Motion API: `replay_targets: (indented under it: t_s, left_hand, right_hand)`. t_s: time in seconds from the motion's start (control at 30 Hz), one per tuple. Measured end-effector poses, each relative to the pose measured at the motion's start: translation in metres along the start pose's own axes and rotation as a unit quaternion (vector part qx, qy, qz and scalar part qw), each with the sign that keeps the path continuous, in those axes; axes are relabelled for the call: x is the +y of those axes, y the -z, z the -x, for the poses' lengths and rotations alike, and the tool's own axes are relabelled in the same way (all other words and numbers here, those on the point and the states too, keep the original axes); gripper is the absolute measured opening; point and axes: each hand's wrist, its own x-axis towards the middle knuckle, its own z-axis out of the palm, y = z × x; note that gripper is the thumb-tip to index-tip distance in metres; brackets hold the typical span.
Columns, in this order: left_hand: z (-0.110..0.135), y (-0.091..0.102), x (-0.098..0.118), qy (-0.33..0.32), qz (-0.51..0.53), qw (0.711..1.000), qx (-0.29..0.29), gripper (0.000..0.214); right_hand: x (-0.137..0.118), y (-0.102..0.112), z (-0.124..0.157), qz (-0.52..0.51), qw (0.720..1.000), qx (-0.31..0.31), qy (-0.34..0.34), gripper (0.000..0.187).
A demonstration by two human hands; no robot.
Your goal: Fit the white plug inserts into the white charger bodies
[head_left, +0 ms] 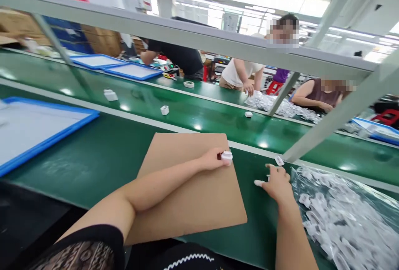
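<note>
My left hand (213, 159) is closed around a white plug adapter (227, 157), held over the right edge of a brown cardboard sheet (190, 195). To the right of the sheet, my right hand (278, 182) hovers low over the green table with thumb and fingers apart. Something white covers its thumb tip. A small white plastic piece (279, 161) lies just beyond its fingertips. Beside that hand, a clear plastic bag (346, 216) spreads out, full of many similar white pieces.
White adapters (110, 95) sit spaced along the green conveyor belt (205, 114) ahead. A blue-framed tray (50, 137) lies at left. A slanted metal post (330, 116) and an overhead shelf rail (187, 35) cross the view. Several people work across the belt.
</note>
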Motion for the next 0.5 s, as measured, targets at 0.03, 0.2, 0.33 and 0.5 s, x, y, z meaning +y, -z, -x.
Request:
replay_targets:
  t_s: [0.03, 0.2, 0.33, 0.5]
  left_hand:
    - [-0.006, 0.010, -0.003, 0.013, -0.015, 0.999, 0.027, 0.032]
    - [-0.037, 0.074, -0.032, 0.099, -0.096, 0.973, 0.182, 0.031]
    - [-0.061, 0.121, -0.055, 0.175, -0.162, 0.934, 0.266, 0.029]
    - [-0.081, 0.157, -0.073, 0.229, -0.212, 0.898, 0.310, 0.031]
  right_hand:
    - [0.016, -0.006, -0.006, 0.032, 0.999, -0.022, -0.006, 0.050]
    - [0.019, -0.028, -0.013, 0.004, 0.998, -0.039, 0.048, 0.032]
    - [-0.021, -0.031, -0.007, -0.058, 0.995, -0.012, 0.078, 0.039]
    - [-0.040, -0.046, -0.006, -0.110, 0.988, 0.018, 0.108, 0.042]
